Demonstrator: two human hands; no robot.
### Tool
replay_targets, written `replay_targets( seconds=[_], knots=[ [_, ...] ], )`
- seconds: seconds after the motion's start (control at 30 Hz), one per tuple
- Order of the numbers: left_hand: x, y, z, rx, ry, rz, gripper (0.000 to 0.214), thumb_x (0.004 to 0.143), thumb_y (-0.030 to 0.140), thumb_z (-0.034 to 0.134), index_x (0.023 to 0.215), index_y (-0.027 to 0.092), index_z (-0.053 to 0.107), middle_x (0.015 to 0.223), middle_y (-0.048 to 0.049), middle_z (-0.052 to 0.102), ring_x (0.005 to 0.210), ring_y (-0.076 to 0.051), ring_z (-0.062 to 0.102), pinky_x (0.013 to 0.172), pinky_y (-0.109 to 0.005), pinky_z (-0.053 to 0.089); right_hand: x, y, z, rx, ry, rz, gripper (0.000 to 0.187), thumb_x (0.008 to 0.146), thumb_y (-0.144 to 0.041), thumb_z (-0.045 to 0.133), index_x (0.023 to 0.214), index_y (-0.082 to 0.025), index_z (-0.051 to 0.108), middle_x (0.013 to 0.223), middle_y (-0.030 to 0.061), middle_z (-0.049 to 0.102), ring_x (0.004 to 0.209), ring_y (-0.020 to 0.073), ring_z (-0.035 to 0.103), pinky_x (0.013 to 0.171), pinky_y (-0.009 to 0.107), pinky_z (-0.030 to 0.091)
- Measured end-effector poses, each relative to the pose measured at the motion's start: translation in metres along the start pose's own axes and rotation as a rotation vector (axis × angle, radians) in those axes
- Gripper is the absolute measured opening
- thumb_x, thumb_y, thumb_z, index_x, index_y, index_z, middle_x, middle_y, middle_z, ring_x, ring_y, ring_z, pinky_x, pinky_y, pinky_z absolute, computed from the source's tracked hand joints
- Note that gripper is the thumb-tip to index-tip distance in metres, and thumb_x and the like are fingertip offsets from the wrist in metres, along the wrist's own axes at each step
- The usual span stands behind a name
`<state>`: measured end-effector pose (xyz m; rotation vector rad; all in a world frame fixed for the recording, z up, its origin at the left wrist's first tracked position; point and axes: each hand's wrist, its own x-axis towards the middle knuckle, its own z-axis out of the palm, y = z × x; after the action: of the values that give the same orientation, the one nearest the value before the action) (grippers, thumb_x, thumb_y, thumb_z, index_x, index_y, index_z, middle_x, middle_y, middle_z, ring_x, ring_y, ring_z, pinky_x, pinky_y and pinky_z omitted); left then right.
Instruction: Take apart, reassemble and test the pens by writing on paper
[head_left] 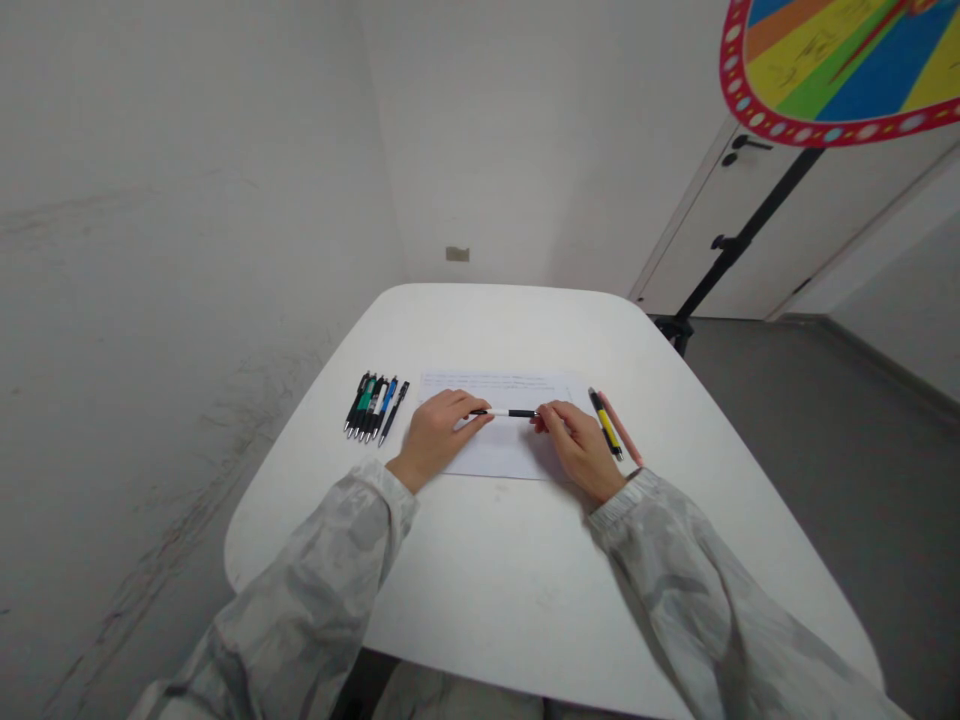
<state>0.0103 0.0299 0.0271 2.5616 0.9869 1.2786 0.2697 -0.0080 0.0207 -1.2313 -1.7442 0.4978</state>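
Observation:
Both hands hold one black and white pen level above a sheet of paper. My left hand is closed, pinching the pen's left end between thumb and fingers. At the other end, the fingertips of my right hand are closed on the dark tip. Lines of small print run along the top of the paper; my hands cover parts of it. Left of the paper lies a row of several pens with black, green, white and blue barrels. A yellow and black pen rests just beyond my right hand.
A pinkish pen lies beside the yellow one. The white table has rounded corners and stands near the walls. At the upper right, a colourful spinning wheel on a black stand is in front of a door.

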Motion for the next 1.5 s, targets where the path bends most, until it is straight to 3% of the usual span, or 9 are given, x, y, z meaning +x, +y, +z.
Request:
replay_targets(
  seconds=[0.13, 0.33, 0.6, 0.8, 1.17, 1.5],
  knots=[
    [0.0003, 0.0004, 0.0003, 0.003, 0.015, -0.006, 0.016, 0.107, 0.037, 0.07, 0.109, 0.022, 0.075, 0.101, -0.004, 0.08, 0.096, -0.021, 0.073, 0.088, -0.037, 0.056, 0.0003, 0.002, -0.0002, -0.013, -0.015, 0.009, 0.034, 0.111, -0.044, 0.05, 0.092, -0.024, 0.069, 0.088, 0.006, 0.074, 0.085, 0.025, 0.068, 0.081, 0.039, 0.051],
    [0.0004, 0.001, -0.0002, 0.018, 0.005, -0.035, 0.017, 0.108, 0.038, 0.069, 0.109, 0.022, 0.075, 0.102, -0.0044, 0.08, 0.096, -0.022, 0.073, 0.088, -0.037, 0.056, -0.0014, 0.0025, 0.0023, 0.051, 0.0, 0.002, 0.024, 0.108, -0.041, 0.056, 0.115, -0.024, 0.071, 0.103, 0.008, 0.076, 0.091, 0.0248, 0.069, 0.076, 0.038, 0.056],
    [0.0006, 0.0009, -0.0001, 0.025, -0.008, -0.045, 0.018, 0.108, 0.039, 0.068, 0.11, 0.023, 0.076, 0.101, -0.0047, 0.08, 0.097, -0.022, 0.073, 0.089, -0.037, 0.057, -0.0017, -0.0057, 0.0026, 0.061, 0.046, 0.05, 0.031, 0.105, -0.049, 0.062, 0.117, -0.023, 0.073, 0.11, 0.0112, 0.076, 0.089, 0.0241, 0.069, 0.055, 0.03, 0.051],
    [0.0009, 0.0011, -0.0002, 0.027, -0.02, -0.049, 0.018, 0.108, 0.039, 0.067, 0.109, 0.023, 0.076, 0.102, -0.0048, 0.079, 0.097, -0.022, 0.072, 0.089, -0.037, 0.056, -0.0004, -0.0011, 0.003, 0.061, 0.046, 0.062, 0.031, 0.105, -0.049, 0.061, 0.106, -0.022, 0.074, 0.101, 0.0105, 0.078, 0.089, 0.0248, 0.07, 0.06, 0.032, 0.054],
    [0.0008, 0.0011, -0.0002, 0.033, -0.016, -0.048, 0.018, 0.108, 0.038, 0.068, 0.108, 0.022, 0.075, 0.101, -0.0046, 0.08, 0.096, -0.022, 0.072, 0.088, -0.037, 0.056, -0.003, -0.0045, 0.003, 0.079, 0.054, 0.041, 0.029, 0.103, -0.048, 0.066, 0.116, -0.023, 0.072, 0.111, 0.011, 0.076, 0.09, 0.0239, 0.071, 0.049, 0.028, 0.05],
    [0.0007, 0.001, -0.0002, 0.03, -0.011, -0.042, 0.018, 0.108, 0.039, 0.068, 0.109, 0.023, 0.075, 0.101, -0.0048, 0.08, 0.096, -0.022, 0.073, 0.087, -0.038, 0.056, 0.0004, -0.0032, 0.0014, 0.079, 0.039, 0.071, 0.028, 0.105, -0.048, 0.063, 0.106, -0.023, 0.076, 0.095, 0.0088, 0.079, 0.085, 0.0243, 0.072, 0.064, 0.034, 0.057]
  ],
)
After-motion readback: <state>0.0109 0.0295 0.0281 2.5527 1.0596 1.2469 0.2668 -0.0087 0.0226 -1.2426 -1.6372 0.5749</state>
